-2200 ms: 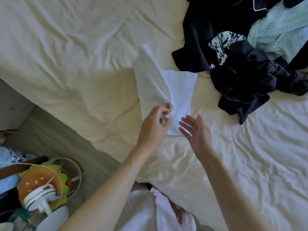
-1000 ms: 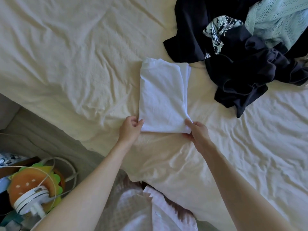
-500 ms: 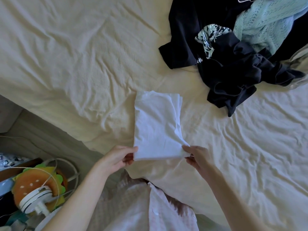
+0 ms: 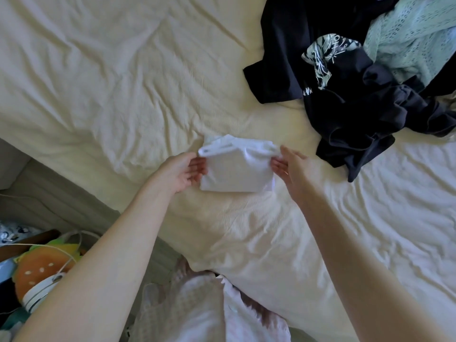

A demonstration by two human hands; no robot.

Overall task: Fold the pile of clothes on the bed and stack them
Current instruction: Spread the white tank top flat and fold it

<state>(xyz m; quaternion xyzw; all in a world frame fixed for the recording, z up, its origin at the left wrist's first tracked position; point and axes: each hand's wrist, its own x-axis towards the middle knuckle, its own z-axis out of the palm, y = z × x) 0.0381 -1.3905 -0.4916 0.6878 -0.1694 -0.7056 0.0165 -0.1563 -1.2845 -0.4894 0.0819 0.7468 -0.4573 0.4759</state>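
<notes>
White garment [image 4: 235,169] sits folded between both hands' fingers [image 4: 197,167]

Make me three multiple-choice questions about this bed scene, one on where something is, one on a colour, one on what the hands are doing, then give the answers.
1. Where does the unfolded heap of dark clothes lie?
A. upper right of the bed
B. on the floor
C. under the hands

2. What colour is the folded rectangular cloth between the hands?
A. black
B. white
C. red

3. How are the hands on it?
A. both away from it
B. one at each side
C. only the left hand

Answers: 1 A, the heap of dark clothes lies on the cream bed sheet, upper right. 2 B, the folded cloth is white. 3 B, the left hand and right hand flank it.
</notes>
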